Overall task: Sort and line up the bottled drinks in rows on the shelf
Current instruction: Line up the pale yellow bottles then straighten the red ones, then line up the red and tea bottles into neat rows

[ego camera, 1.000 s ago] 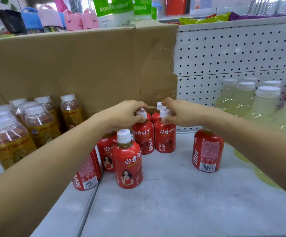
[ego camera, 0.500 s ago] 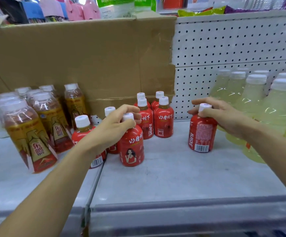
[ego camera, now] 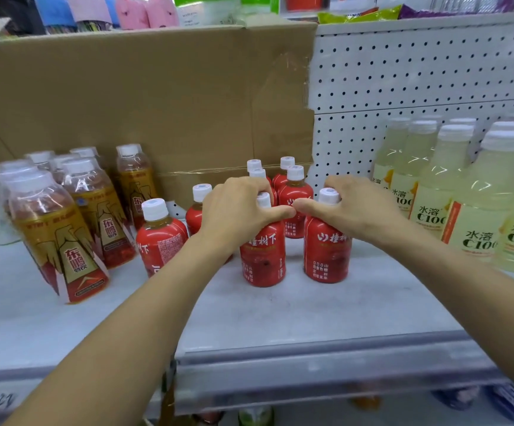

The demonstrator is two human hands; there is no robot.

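Both bottles now stand in front of the back group. My left grip is clenched round the neck of the left red juice bottle, and my right grip round the neck of the right red juice bottle, thumbs almost meeting between them. Half a second ago the right one stood well apart, over by the pale yellow C100 bottles, and the left one sat further left beside the strays. Since then I have drawn the pair together on the shelf, side by side and near the four red bottles at the back. I judge that this makes a third row of two, so the block grows forward in two columns. By count there are eight red juice bottles in all: four at the back, two in my grips, and two strays to the left not yet lined up. The brown Dongpeng bottles number at least seven and the pale yellow ones at least six; both packs overlap too much for a sure count
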